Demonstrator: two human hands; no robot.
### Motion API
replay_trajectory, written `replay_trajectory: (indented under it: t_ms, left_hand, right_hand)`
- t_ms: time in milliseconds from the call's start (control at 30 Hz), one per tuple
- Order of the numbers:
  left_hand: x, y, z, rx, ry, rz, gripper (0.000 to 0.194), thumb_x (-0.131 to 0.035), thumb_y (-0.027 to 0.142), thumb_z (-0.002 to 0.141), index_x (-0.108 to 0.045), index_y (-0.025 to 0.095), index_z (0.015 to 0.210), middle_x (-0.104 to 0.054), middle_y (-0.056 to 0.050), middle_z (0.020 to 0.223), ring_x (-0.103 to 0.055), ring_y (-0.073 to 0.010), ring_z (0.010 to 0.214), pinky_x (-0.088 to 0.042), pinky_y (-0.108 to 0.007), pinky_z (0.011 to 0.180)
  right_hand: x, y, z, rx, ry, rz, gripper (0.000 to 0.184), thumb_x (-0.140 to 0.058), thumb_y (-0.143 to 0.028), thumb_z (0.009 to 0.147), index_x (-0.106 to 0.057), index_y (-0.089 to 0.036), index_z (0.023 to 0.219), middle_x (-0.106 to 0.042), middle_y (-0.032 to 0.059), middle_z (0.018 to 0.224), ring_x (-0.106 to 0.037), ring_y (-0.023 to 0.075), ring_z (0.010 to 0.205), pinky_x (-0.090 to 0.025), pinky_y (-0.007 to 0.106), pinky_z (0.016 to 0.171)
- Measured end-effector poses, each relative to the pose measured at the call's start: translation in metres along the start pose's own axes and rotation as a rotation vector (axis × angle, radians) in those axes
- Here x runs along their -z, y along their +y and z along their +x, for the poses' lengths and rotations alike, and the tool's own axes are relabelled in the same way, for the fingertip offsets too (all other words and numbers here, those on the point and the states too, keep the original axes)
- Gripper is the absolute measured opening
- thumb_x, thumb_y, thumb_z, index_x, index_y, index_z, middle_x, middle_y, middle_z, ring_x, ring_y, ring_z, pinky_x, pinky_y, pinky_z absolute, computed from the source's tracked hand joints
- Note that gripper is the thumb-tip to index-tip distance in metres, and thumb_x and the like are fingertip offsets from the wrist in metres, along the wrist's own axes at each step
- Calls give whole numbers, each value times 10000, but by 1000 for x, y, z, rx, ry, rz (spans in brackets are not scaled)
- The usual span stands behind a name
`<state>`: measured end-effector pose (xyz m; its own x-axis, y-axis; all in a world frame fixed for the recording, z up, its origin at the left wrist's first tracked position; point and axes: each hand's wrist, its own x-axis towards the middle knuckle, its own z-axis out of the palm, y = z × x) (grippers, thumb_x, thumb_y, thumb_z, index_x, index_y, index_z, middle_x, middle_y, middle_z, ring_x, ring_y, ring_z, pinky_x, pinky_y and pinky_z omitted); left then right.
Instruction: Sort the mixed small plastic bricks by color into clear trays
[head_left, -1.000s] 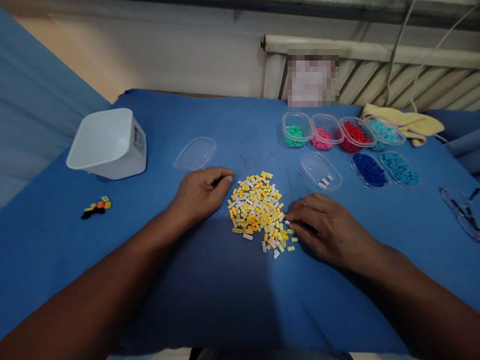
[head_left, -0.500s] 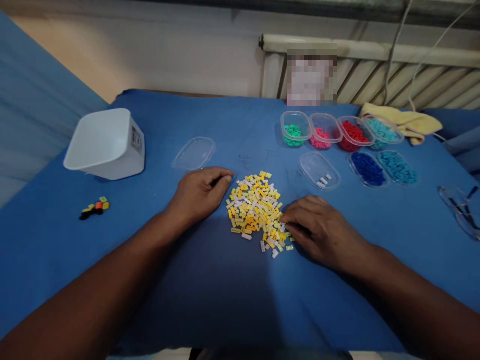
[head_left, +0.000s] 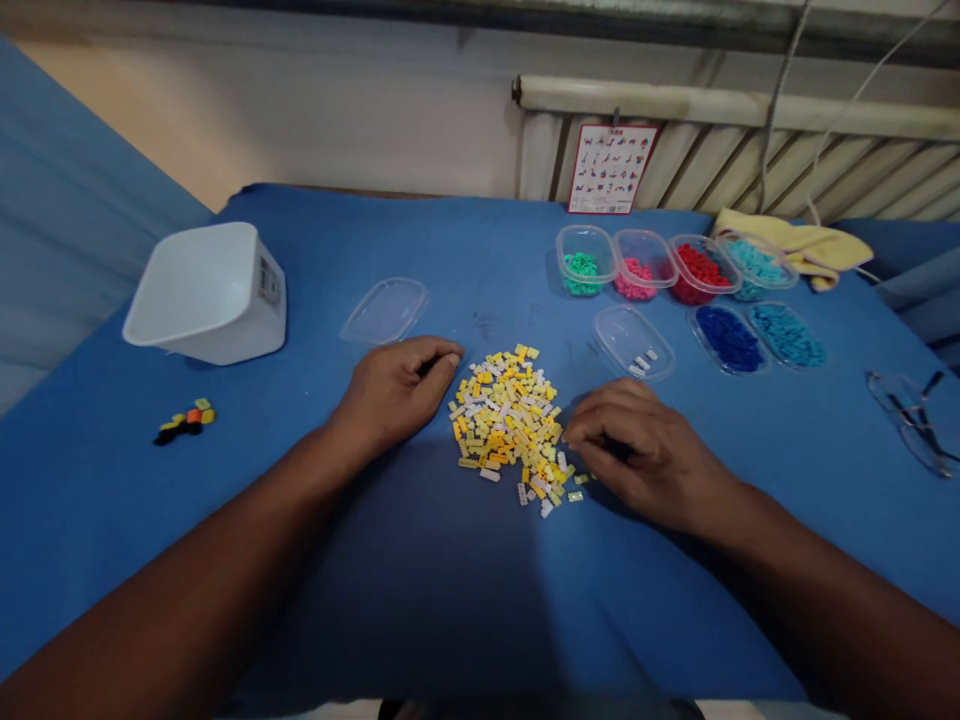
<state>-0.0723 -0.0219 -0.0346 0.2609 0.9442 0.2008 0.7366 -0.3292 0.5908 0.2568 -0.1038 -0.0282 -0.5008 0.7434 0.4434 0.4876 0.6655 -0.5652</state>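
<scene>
A loose pile of small yellow and white building bricks (head_left: pixel 506 415) lies mid-table. At its left edge rests my left hand (head_left: pixel 397 390), closed, with the thumb against the curled index finger and nothing visible in it. My right hand (head_left: pixel 637 445) is at the right edge of the pile, its thumb and fingertips pinched together. Whether a brick is between those fingertips is too small to tell. Just beyond the right hand sits a clear plastic lid (head_left: pixel 626 335) with several white bricks on it. Another clear lid (head_left: pixel 386 310) lies beyond my left hand.
A white plastic bin (head_left: pixel 262 310) stands at left, near a few black, yellow and orange pieces (head_left: pixel 184 422). At back right are clear tubs of green (head_left: pixel 581 275), pink, red and turquoise bricks, lids with blue bricks (head_left: pixel 727 338), a yellow cloth (head_left: pixel 817 245) and eyeglasses (head_left: pixel 915 420).
My right hand has moved from a white brick at the pile's edge, nudging in toward the pile and then slightly back. My left hand has stayed put. The view has shifted slightly.
</scene>
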Motion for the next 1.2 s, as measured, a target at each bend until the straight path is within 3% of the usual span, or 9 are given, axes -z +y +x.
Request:
replay_trajectory:
  t_ms: [100, 200, 333, 533, 700, 800, 967, 1067, 1200]
  left_hand:
    - [0, 2, -1, -7, 1, -10, 318, -616, 425, 1068, -864, 270, 1193, -873, -11, 1160, -819, -255, 1065, -601, -385, 991]
    - [1, 3, -1, -4, -6, -6, 322, -613, 431, 1064, -862, 269, 1186, -874, -13, 1160, -819, -259, 1075, -605, -387, 983]
    - [2, 2, 0, -12, -7, 3, 331, -604, 438, 1063, -864, 280, 1194, -874, -4, 1151, -820, -252, 1049, -608, -376, 968]
    - [3, 4, 1, 11, -10, 26, 343, -593, 457, 1059, -867, 297, 1186, -875, 3, 1144, -824, -266, 1054, -611, -383, 968]
    - [3, 3, 1, 16, -14, 37, 350, -589, 464, 1057, -868, 298, 1188, -875, -1, 1149, -822, -268, 1055, -617, -388, 978]
    - [1, 2, 0, 7, -12, 22, 345, -596, 455, 1060, -866, 296, 1204, -874, -2, 1151, -820, -254, 1045, -614, -380, 1004]
    - [0, 1, 0, 13, -9, 2, 346, -604, 463, 1064, -863, 275, 1197, -872, -21, 1170, -817, -262, 1068, -613, -396, 997]
    - [-1, 2, 0, 5, -12, -5, 361, -597, 473, 1066, -861, 267, 1199, -872, -37, 1191, -817, -273, 1095, -618, -411, 1018]
    - [0, 3, -1, 21, -19, 1, 365, -596, 478, 1061, -862, 273, 1205, -872, -44, 1206, -816, -281, 1112, -626, -419, 1039]
  right_hand:
    - [20, 16, -3, -105, 148, -82, 92, -733, -228, 1051, -763, -298, 1103, -839, 35, 1044, -786, 255, 985, -602, 452, 921]
    - [38, 43, -8, -329, 311, -226, 80, -786, -307, 986, -796, -297, 1065, -833, 43, 1018, -784, 266, 913, -630, 428, 841]
    - [44, 69, -13, -487, 392, -250, 158, -810, -371, 930, -832, -264, 1045, -817, 42, 924, -737, 236, 785, -612, 385, 749]
    - [40, 75, -11, -508, 408, -273, 226, -816, -427, 948, -859, -255, 1089, -816, 36, 898, -687, 204, 712, -567, 348, 677]
    - [39, 57, -9, -413, 446, -329, 162, -746, -355, 1026, -836, -252, 1113, -844, 50, 972, -733, 213, 758, -593, 360, 712]
    - [32, 32, -6, -207, 299, -261, 101, -731, -291, 1063, -807, -254, 1118, -845, 51, 1002, -776, 226, 859, -609, 373, 781]
    - [14, -4, -1, 180, -152, -68, 123, -687, -216, 1110, -758, -245, 1206, -834, 62, 1115, -766, 228, 990, -600, 424, 902]
    - [7, -8, 0, 224, -259, -49, 125, -658, -221, 1118, -751, -229, 1201, -815, 77, 1134, -741, 239, 1008, -589, 455, 910]
    - [5, -5, -1, 201, -295, -57, 140, -639, -234, 1125, -747, -226, 1214, -800, 85, 1178, -733, 246, 1042, -586, 471, 948]
